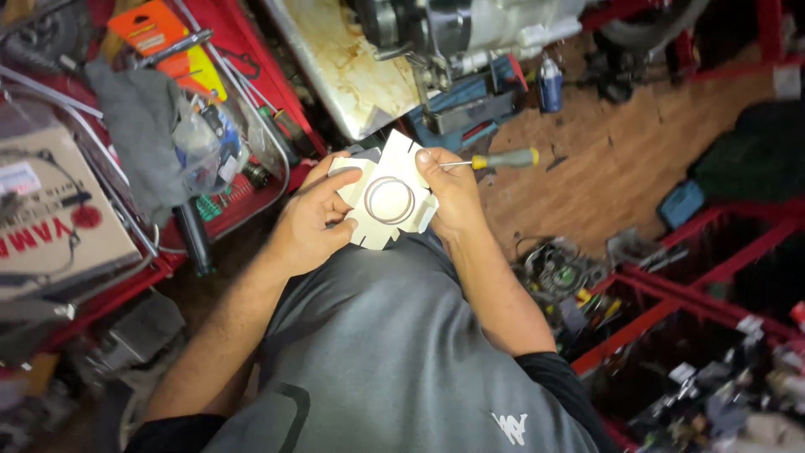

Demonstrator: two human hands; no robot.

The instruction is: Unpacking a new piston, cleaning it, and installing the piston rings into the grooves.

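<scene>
Both hands hold a small unfolded white cardboard packet [387, 197] in front of my grey shirt. A thin metal ring [389, 200] lies flat in the packet's middle. My left hand [314, 220] grips the packet's left side, thumb on top near the ring. On the right edge, my right hand [453, 191] pinches the packet. A screwdriver [501, 159] with a yellow and grey handle lies on the wooden floor just beyond the right hand, apart from it.
A red wire basket [214, 117] with a grey rag, bagged parts and tools stands to the left, beside a cardboard box [50, 226]. An engine on a stained board [352, 67] is ahead. Red bins [696, 335] of small parts sit at the right.
</scene>
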